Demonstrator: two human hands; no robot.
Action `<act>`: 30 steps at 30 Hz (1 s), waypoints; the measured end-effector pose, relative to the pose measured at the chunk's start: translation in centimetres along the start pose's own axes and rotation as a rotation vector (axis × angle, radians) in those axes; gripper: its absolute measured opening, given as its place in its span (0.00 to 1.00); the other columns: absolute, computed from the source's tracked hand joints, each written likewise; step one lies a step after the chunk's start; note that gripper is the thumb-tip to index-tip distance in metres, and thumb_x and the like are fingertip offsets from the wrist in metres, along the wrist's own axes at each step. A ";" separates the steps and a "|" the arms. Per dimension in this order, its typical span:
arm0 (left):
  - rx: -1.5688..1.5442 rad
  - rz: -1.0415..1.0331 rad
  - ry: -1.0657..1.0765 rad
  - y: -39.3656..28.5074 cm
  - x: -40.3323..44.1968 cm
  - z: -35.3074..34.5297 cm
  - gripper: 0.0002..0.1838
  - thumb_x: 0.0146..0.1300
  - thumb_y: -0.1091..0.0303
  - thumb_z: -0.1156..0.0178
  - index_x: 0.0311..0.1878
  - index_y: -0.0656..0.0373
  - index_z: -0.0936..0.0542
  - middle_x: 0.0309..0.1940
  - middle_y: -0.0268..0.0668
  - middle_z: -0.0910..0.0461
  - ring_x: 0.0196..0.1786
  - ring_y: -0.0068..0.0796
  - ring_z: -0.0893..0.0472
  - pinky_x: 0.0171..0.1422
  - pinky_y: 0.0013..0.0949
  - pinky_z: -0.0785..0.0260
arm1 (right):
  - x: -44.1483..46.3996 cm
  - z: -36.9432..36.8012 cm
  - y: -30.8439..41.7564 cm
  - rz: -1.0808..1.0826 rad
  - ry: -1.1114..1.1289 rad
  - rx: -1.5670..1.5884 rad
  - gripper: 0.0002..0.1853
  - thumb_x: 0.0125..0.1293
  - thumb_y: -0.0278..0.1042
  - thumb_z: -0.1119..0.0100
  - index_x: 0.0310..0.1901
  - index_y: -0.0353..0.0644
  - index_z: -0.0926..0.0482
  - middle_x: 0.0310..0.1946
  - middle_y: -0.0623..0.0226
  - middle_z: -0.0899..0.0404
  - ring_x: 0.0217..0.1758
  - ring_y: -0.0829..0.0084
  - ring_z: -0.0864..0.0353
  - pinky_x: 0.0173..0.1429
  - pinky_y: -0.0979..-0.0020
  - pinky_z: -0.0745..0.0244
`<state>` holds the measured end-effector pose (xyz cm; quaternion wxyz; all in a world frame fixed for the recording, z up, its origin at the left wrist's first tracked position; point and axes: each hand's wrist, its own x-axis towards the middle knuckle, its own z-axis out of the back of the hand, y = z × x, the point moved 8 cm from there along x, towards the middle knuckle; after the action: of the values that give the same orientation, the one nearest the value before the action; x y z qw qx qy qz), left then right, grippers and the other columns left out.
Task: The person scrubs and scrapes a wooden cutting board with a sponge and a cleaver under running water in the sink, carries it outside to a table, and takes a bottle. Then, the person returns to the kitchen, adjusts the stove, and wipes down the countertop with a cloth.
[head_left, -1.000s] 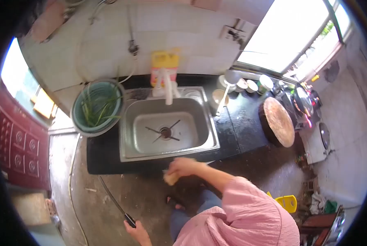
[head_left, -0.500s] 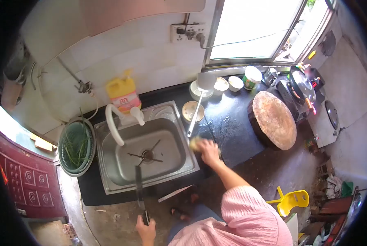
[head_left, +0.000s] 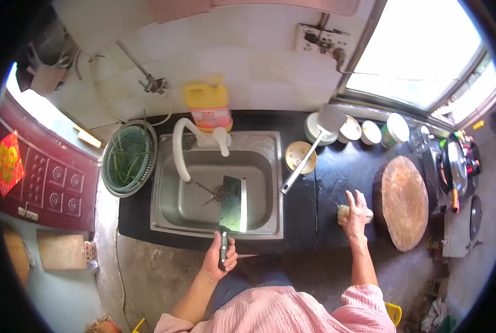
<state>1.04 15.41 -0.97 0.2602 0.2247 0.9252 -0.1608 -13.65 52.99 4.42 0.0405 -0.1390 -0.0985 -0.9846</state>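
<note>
My left hand (head_left: 221, 256) is wrapped round the black handle of a cleaver (head_left: 234, 205), whose broad blade points up over the front of the steel sink (head_left: 155, 205). To the right, my right hand (head_left: 356, 213) presses a pale, yellowish item (head_left: 343, 215), perhaps a cloth or sponge, onto the black counter (head_left: 328, 188). That hand is just left of a thick round wooden chopping block (head_left: 405, 202). Between the sink and my right hand, a metal spatula (head_left: 306, 158) lies across a small bowl (head_left: 300, 155).
A basket of green stalks (head_left: 127, 158) stands left of the sink. Behind the white faucet (head_left: 180, 150) is a yellow jug (head_left: 208, 105). Bowls (head_left: 371, 132) and a white tub (head_left: 395, 129) line the window side. A pan (head_left: 455, 166) sits at the far right.
My right hand has moved right along the counter with the pale item, towards the chopping block. The cleaver in my left hand has risen from low beside the counter to over the sink's front.
</note>
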 end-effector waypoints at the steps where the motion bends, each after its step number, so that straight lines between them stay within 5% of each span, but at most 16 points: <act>1: -0.038 -0.022 0.011 -0.6 0.1 0.1 0.23 0.75 0.46 0.56 0.48 0.58 0.26 0.20 0.31 0.33 0.14 0.22 0.36 0.16 0.27 0.43 | 1.9 0.7 2.8 0.034 -0.096 0.156 0.26 0.53 0.19 0.37 0.56 0.41 0.23 0.52 0.53 0.22 0.59 0.53 0.25 0.63 0.58 0.29; 4: -0.128 -0.095 -0.023 -2.7 0.2 0.0 0.25 0.76 0.44 0.58 0.52 0.58 0.26 0.21 0.31 0.32 0.15 0.22 0.37 0.16 0.26 0.44 | 5.1 -3.6 12.9 -0.158 0.321 0.967 0.11 0.65 0.31 0.39 0.45 0.36 0.18 0.36 0.57 0.17 0.43 0.61 0.17 0.51 0.66 0.24; 7: -0.259 -0.094 0.038 -5.0 1.6 0.6 0.21 0.74 0.50 0.52 0.47 0.61 0.25 0.23 0.33 0.29 0.20 0.22 0.33 0.21 0.26 0.39 | 8.0 -10.2 24.5 -0.076 0.702 1.213 0.15 0.73 0.39 0.47 0.46 0.34 0.19 0.35 0.65 0.18 0.38 0.73 0.20 0.45 0.70 0.25; 9: -0.329 -0.100 0.027 -8.1 2.8 0.8 0.17 0.72 0.56 0.48 0.43 0.63 0.25 0.26 0.35 0.27 0.23 0.25 0.30 0.26 0.28 0.33 | 12.3 -22.7 29.5 -0.022 0.316 1.149 0.15 0.73 0.38 0.50 0.52 0.36 0.23 0.38 0.62 0.19 0.40 0.71 0.21 0.46 0.69 0.24; 11: -0.327 -0.166 -0.133 -10.2 4.1 2.6 0.10 0.68 0.67 0.44 0.43 0.67 0.28 0.35 0.40 0.25 0.29 0.28 0.27 0.33 0.29 0.29 | 12.8 -26.7 32.9 -0.660 0.830 1.772 0.15 0.72 0.33 0.52 0.55 0.35 0.27 0.41 0.59 0.20 0.45 0.66 0.20 0.49 0.64 0.22; 12: -0.306 -0.184 -0.107 -11.3 4.4 2.1 0.10 0.67 0.70 0.43 0.40 0.68 0.28 0.37 0.44 0.25 0.32 0.33 0.24 0.35 0.32 0.26 | 13.7 -25.5 33.9 -0.686 0.715 1.975 0.13 0.70 0.29 0.53 0.52 0.34 0.26 0.41 0.57 0.20 0.46 0.60 0.18 0.51 0.61 0.21; 15: -0.322 -0.175 -0.225 -13.6 7.0 4.1 0.10 0.69 0.68 0.45 0.41 0.68 0.28 0.39 0.46 0.23 0.35 0.36 0.21 0.37 0.35 0.23 | 13.1 -21.3 36.2 -0.597 0.761 1.868 0.13 0.69 0.28 0.52 0.52 0.31 0.26 0.43 0.54 0.19 0.47 0.59 0.17 0.51 0.59 0.20; 18: -0.143 -0.241 0.003 -16.9 13.5 6.5 0.13 0.71 0.62 0.48 0.46 0.64 0.26 0.42 0.45 0.22 0.40 0.35 0.19 0.42 0.37 0.21 | 8.3 -16.6 40.4 -0.331 0.970 1.419 0.12 0.68 0.27 0.48 0.50 0.34 0.21 0.37 0.61 0.18 0.41 0.67 0.16 0.47 0.66 0.20; 20: 0.054 -0.395 -0.195 -17.8 12.9 7.1 0.17 0.71 0.58 0.49 0.53 0.61 0.26 0.47 0.42 0.21 0.46 0.34 0.19 0.46 0.38 0.20 | 6.9 -15.5 42.7 0.113 0.699 1.181 0.12 0.69 0.27 0.47 0.50 0.41 0.17 0.32 0.70 0.18 0.36 0.80 0.22 0.41 0.71 0.25; 21: 0.140 -0.439 -0.237 -18.2 12.6 6.9 0.18 0.71 0.57 0.48 0.56 0.60 0.26 0.49 0.41 0.21 0.48 0.34 0.18 0.48 0.38 0.21 | 6.3 -14.3 42.7 -0.066 0.721 1.147 0.11 0.70 0.29 0.48 0.48 0.41 0.17 0.31 0.67 0.18 0.37 0.78 0.21 0.42 0.68 0.24; 25: 0.434 -0.312 -0.089 -19.1 14.2 7.0 0.21 0.70 0.56 0.47 0.61 0.54 0.28 0.56 0.40 0.22 0.56 0.36 0.20 0.57 0.45 0.21 | 7.1 -14.2 41.9 0.365 0.387 0.964 0.14 0.59 0.31 0.45 0.43 0.34 0.19 0.42 0.47 0.17 0.46 0.49 0.18 0.49 0.52 0.25; 26: 0.446 -0.167 -0.117 -19.0 15.3 10.4 0.19 0.69 0.55 0.46 0.59 0.53 0.27 0.54 0.38 0.22 0.55 0.34 0.20 0.55 0.41 0.22 | 5.3 -13.3 42.7 0.812 0.274 0.832 0.13 0.61 0.33 0.45 0.43 0.35 0.18 0.41 0.47 0.18 0.48 0.50 0.19 0.50 0.54 0.25; 27: 0.624 -0.071 -0.247 -18.7 14.3 9.0 0.13 0.69 0.53 0.44 0.48 0.49 0.23 0.36 0.28 0.21 0.35 0.20 0.21 0.30 0.28 0.31 | 4.9 -13.5 42.8 0.821 0.183 0.887 0.14 0.63 0.37 0.46 0.43 0.37 0.18 0.39 0.48 0.18 0.46 0.51 0.19 0.49 0.54 0.25; 28: 0.792 -0.086 -0.256 -19.3 13.5 8.0 0.13 0.67 0.53 0.42 0.46 0.50 0.23 0.33 0.29 0.22 0.32 0.20 0.23 0.29 0.29 0.32 | 5.5 -15.7 42.6 0.254 0.720 0.941 0.15 0.67 0.40 0.49 0.43 0.39 0.17 0.37 0.49 0.19 0.42 0.51 0.18 0.47 0.53 0.24; 29: 1.050 -0.194 -0.238 -20.2 12.8 6.9 0.13 0.66 0.54 0.41 0.45 0.52 0.23 0.31 0.30 0.24 0.29 0.21 0.24 0.27 0.31 0.34 | 5.2 -14.5 43.8 0.640 0.456 0.762 0.18 0.69 0.45 0.50 0.40 0.39 0.18 0.37 0.48 0.19 0.39 0.47 0.18 0.46 0.53 0.24; 30: 1.357 -0.372 -0.221 -21.1 11.9 5.8 0.13 0.65 0.55 0.40 0.43 0.53 0.23 0.28 0.30 0.25 0.26 0.21 0.26 0.26 0.32 0.36 | 5.1 -16.0 44.6 0.646 0.411 0.776 0.18 0.68 0.47 0.49 0.38 0.39 0.18 0.35 0.48 0.19 0.39 0.46 0.19 0.45 0.52 0.25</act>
<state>-16.23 -0.93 -8.44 0.1232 0.1581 0.6121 -0.7650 -18.05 5.80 -1.10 0.4076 0.0585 -0.3971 -0.8202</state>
